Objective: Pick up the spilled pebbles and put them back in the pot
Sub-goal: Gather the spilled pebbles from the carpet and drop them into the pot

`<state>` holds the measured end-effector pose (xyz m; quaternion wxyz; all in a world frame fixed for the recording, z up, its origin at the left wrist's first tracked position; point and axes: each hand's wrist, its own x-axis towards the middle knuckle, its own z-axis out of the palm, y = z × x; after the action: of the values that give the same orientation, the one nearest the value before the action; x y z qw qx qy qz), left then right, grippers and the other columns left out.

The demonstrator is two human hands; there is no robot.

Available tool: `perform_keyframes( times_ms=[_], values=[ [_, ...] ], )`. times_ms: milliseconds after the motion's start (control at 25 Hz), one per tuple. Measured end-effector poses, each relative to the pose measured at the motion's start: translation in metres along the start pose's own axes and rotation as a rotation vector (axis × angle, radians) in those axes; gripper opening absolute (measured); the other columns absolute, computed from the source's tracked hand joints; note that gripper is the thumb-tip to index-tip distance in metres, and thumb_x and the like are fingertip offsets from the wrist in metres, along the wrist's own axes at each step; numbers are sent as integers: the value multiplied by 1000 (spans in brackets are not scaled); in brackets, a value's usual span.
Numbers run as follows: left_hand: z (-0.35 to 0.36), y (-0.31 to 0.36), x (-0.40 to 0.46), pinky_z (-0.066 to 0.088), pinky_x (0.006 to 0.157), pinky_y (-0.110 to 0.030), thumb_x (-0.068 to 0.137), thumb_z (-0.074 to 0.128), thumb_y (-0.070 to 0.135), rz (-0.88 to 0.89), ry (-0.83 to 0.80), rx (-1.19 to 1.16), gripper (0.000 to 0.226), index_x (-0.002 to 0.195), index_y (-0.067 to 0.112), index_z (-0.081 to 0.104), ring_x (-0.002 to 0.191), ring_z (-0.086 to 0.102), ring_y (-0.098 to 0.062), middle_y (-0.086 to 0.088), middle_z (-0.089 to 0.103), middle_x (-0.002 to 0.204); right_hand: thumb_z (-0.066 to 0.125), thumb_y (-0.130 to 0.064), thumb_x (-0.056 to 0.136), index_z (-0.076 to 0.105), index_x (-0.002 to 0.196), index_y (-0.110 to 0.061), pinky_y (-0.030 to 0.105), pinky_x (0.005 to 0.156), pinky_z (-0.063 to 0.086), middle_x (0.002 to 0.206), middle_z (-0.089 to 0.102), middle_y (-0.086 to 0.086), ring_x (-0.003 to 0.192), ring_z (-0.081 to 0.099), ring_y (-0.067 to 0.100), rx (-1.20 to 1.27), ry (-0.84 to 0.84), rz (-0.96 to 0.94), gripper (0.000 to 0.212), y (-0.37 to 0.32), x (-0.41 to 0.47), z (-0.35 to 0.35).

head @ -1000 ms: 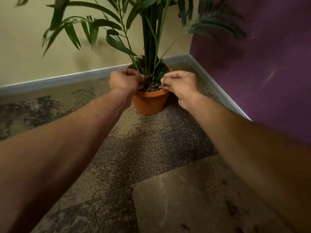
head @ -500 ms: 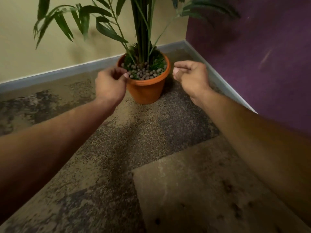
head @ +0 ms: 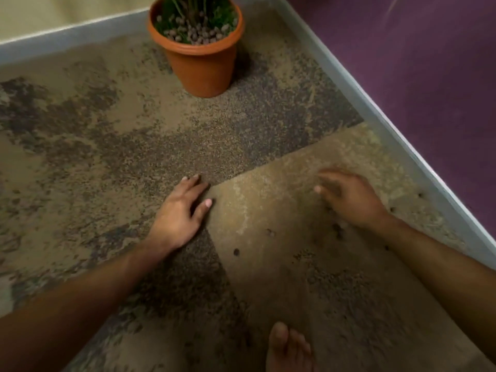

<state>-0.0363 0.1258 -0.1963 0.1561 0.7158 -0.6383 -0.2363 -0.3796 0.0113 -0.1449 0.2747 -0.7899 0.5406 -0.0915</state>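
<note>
An orange pot (head: 202, 68) with a green plant stands on the carpet at the top of the view, its soil covered with grey-brown pebbles (head: 197, 33). Several small dark pebbles lie loose on the tan carpet tile, among them one pebble (head: 236, 251), another pebble (head: 270, 232) and a small cluster (head: 337, 230) beside my right wrist. My left hand (head: 179, 214) rests flat on the carpet, fingers spread, holding nothing. My right hand (head: 349, 198) hovers low over the tan tile, blurred, fingers apart and empty.
A purple wall (head: 418, 84) with a grey skirting board (head: 375, 103) runs down the right side; a beige wall (head: 53, 12) meets it behind the pot. A bare foot (head: 288, 350) shows at the bottom edge. More pebbles (head: 420, 195) lie near the skirting.
Both hands have left the pot's rim and dropped to the carpet in front of me. The view has tilted down, so the pot now sits at the top.
</note>
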Motion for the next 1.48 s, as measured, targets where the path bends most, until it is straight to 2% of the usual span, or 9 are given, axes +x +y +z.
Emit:
perform_keyframes(
  times_ms=[120,240,400,600,680,920,1160,1320,1480],
  values=[
    [15,0,-20,18,119,-43,91,54,1,82,21,14,43,134,4,53,141,32,-33,-18,45,146,59,-21,93,53,134,-10,25,114,22,146,47,12,138,39,24,-168,-123,53,43,28,-33,10],
    [18,2,-23,37,110,-42,73,58,-17,130,81,91,50,120,-1,64,123,55,-35,-20,61,129,56,-22,95,45,141,-14,29,116,21,151,41,11,141,34,25,-224,-152,57,48,35,-37,13],
    [12,13,-21,46,94,-36,71,58,-19,109,104,76,41,102,3,72,99,62,-35,-14,73,107,57,-16,92,56,130,-15,31,109,31,136,55,10,126,45,29,-300,-141,-10,39,25,-22,21],
    [17,44,-46,42,96,-25,79,63,-11,323,28,17,32,99,13,74,101,63,-23,-4,73,105,64,-4,85,71,103,-8,21,87,37,106,67,12,103,59,29,-210,-13,61,20,18,-35,26],
    [26,51,-60,47,94,-30,82,63,-5,317,11,4,31,103,16,72,102,61,-22,-3,71,107,66,-5,84,72,96,-10,19,83,37,100,67,8,96,61,24,-174,16,77,15,15,-45,26],
    [45,62,-70,55,84,-44,82,64,0,275,-103,98,37,115,18,67,109,56,-27,-2,67,116,62,-9,88,68,111,-13,26,88,42,109,64,7,101,58,24,-242,-70,124,23,13,-70,24],
    [46,65,-83,59,78,-39,71,74,-8,528,-170,183,42,109,7,69,105,63,-29,-10,69,111,61,-7,89,71,100,-5,33,88,47,105,65,12,97,59,28,-211,-36,189,15,6,-81,27],
    [45,75,-71,54,91,-36,74,69,-8,428,-185,131,40,110,10,69,109,60,-28,-9,67,113,59,-6,88,70,99,-6,33,83,48,102,64,12,94,59,28,-228,-95,189,15,4,-79,32],
    [47,97,-37,47,85,-24,76,71,-6,404,-62,4,31,99,15,72,95,63,-23,-4,71,102,63,-8,87,72,95,-11,26,79,46,99,68,7,92,61,23,-131,-18,235,13,5,-81,31]
  ],
)
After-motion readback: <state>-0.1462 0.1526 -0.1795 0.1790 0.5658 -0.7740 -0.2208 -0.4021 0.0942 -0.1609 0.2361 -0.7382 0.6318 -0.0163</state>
